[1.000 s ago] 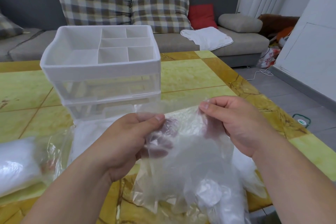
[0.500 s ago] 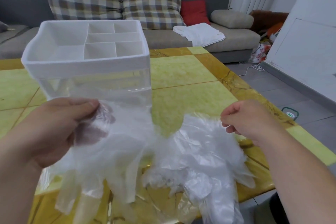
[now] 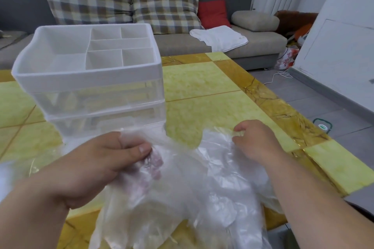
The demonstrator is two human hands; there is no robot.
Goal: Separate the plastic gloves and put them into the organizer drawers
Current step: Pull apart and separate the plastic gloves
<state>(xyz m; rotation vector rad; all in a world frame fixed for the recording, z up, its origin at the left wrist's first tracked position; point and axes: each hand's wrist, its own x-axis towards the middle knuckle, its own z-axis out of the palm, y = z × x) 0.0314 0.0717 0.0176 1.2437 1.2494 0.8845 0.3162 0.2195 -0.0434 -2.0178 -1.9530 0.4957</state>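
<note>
1. Glove [image 3: 141, 198] pinched at cuff, left hand [image 3: 97, 166] fingers curled round it, above worktop [image 3: 202, 91].
2. Right hand [image 3: 257, 143] fingers nipping glove pile [image 3: 228, 178] edge.
3. Peel slowly, single layer; organizer [image 3: 91, 79] drawers shut behind.

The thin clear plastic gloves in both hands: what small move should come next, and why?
Probably draw the right hand to the right, lifting the edge it pinches, so one thin clear plastic glove peels off. The left hand grips the other bunch, the film overlaps between them, and the clear drawers of the white organizer look closed.
</note>
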